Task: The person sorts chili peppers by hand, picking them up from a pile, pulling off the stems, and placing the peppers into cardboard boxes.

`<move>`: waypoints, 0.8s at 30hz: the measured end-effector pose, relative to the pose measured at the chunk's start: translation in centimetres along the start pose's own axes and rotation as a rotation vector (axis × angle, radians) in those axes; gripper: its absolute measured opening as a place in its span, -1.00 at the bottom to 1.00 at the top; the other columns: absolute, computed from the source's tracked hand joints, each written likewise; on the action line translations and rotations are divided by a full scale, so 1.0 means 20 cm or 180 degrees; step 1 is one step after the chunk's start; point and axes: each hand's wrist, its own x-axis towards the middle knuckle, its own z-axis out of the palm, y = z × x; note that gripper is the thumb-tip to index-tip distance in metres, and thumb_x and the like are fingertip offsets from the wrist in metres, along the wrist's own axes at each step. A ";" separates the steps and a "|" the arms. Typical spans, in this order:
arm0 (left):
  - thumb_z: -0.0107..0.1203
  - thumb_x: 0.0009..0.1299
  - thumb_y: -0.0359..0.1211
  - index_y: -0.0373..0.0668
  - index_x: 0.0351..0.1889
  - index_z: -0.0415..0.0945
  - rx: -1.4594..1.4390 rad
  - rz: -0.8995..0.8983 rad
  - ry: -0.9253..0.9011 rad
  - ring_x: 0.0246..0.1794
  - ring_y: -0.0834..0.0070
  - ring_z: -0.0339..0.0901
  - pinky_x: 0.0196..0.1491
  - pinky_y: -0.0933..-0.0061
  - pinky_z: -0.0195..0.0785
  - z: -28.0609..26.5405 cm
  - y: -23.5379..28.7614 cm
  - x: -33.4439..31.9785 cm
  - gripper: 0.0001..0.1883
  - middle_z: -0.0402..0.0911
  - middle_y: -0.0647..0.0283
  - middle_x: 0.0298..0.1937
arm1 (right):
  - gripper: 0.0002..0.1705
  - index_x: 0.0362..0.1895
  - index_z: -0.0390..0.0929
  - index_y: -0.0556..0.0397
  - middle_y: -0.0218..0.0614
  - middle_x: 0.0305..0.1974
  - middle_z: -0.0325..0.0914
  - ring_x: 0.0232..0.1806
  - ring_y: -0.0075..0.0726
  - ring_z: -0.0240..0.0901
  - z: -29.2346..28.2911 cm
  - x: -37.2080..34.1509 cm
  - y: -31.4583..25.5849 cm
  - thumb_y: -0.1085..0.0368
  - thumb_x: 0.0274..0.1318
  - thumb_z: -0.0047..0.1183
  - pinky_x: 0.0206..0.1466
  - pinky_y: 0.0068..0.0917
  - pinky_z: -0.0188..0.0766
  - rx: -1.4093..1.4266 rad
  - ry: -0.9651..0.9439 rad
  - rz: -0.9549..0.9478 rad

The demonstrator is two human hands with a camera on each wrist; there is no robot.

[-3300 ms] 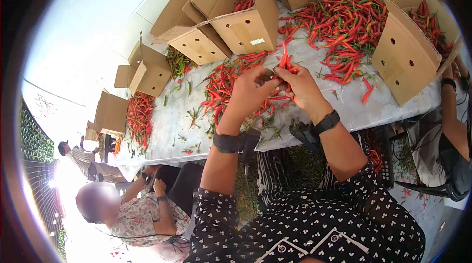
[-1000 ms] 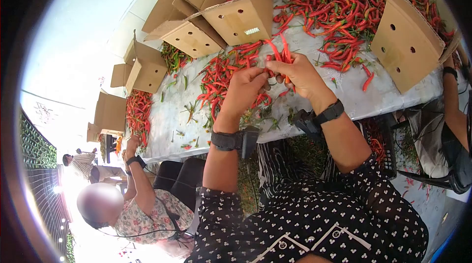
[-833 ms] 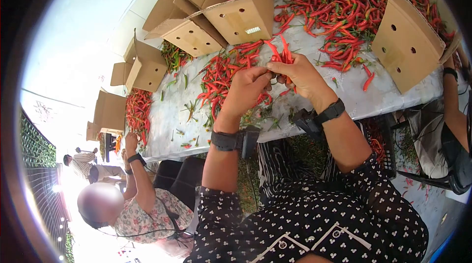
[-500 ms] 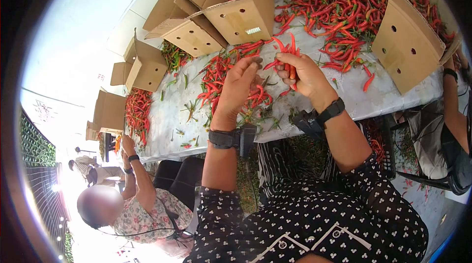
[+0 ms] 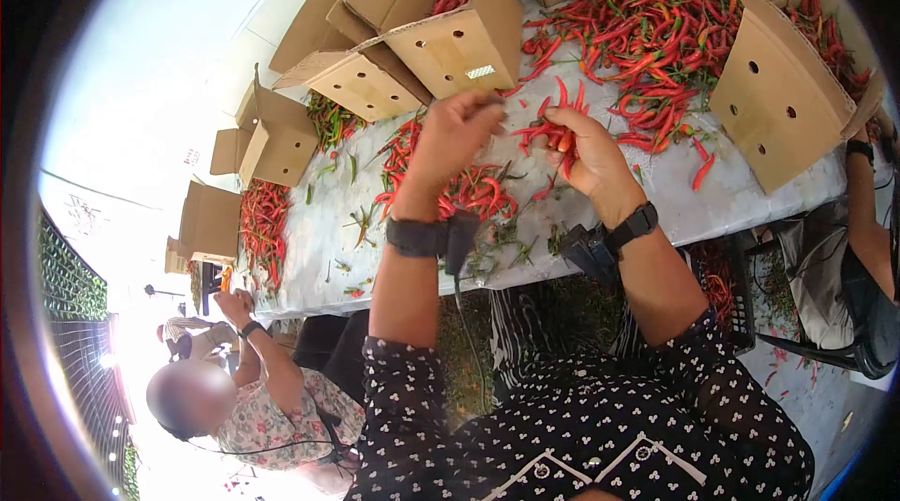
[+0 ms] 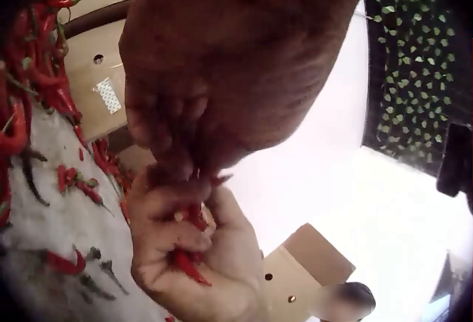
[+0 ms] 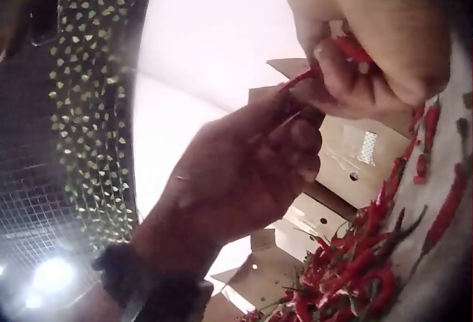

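Note:
In the head view the left hand [image 5: 455, 140] is blurred over the near pile of red chilies [image 5: 483, 192], its fingers curled, slightly left of the right hand [image 5: 591, 154]. The right hand holds several red chilies [image 5: 565, 140] fanned out between thumb and fingers. The right wrist view shows the left hand [image 7: 236, 174] pinching a red chili [image 7: 301, 78] beside the right hand [image 7: 369, 63]. In the left wrist view the left hand [image 6: 222, 78] partly covers the right hand [image 6: 192, 248], whose curled fingers surround red chilies [image 6: 191, 266].
Open cardboard boxes [image 5: 459, 51] line the table's far side, and another box [image 5: 773, 107] stands at right. A large chili pile [image 5: 656, 32] lies between them. Stems and green bits [image 5: 361, 220] are scattered on the tablecloth [image 5: 319, 253]. A seated person [image 5: 281, 407] is at left.
The left hand has moved away from the right hand, up and left over the near pile. The right hand still holds its chilies, now spread wider and slightly farther right.

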 end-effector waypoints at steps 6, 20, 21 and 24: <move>0.17 -0.01 -0.08 -0.30 -0.19 0.48 0.2805 -0.0032 -0.0111 -0.13 0.07 0.47 -0.04 0.20 0.31 -0.15 -0.31 0.32 -0.47 0.52 -0.12 -0.19 | -0.90 -0.40 0.44 0.07 -0.26 -0.49 0.51 -0.55 -0.39 0.44 -0.01 0.01 -0.03 0.31 -0.01 0.02 -0.61 -0.59 0.22 0.0418 0.0029 -0.0079; 0.04 0.10 -0.29 -0.27 -0.23 0.45 0.3191 -0.0030 -0.0552 -0.10 0.08 0.44 -0.06 0.11 0.29 -0.01 -0.40 0.24 -0.68 0.49 -0.02 -0.18 | -0.89 -0.41 0.41 0.06 -0.34 -0.51 0.45 -0.54 -0.46 0.40 0.01 0.01 -0.04 0.30 0.03 0.01 -0.63 -0.64 0.20 0.0385 0.0039 -0.0162; -0.01 0.12 -0.32 -0.28 -0.24 0.44 0.3292 0.0067 -0.0518 -0.10 0.07 0.44 -0.06 0.10 0.29 0.00 -0.39 0.22 -0.72 0.50 -0.01 -0.18 | -0.90 -0.41 0.41 0.06 -0.33 -0.50 0.46 -0.53 -0.45 0.41 0.01 0.01 -0.03 0.31 0.03 0.01 -0.62 -0.64 0.21 0.0353 0.0137 -0.0207; -0.08 0.18 -0.32 -0.31 -0.26 0.41 0.2842 0.0299 -0.0140 -0.16 0.04 0.46 -0.11 0.09 0.30 -0.01 -0.35 0.17 -0.74 0.52 -0.07 -0.25 | -0.89 -0.41 0.43 0.08 -0.30 -0.49 0.48 -0.49 -0.39 0.45 -0.01 0.01 -0.03 0.31 0.02 0.00 -0.57 -0.59 0.25 0.0278 0.0144 -0.0247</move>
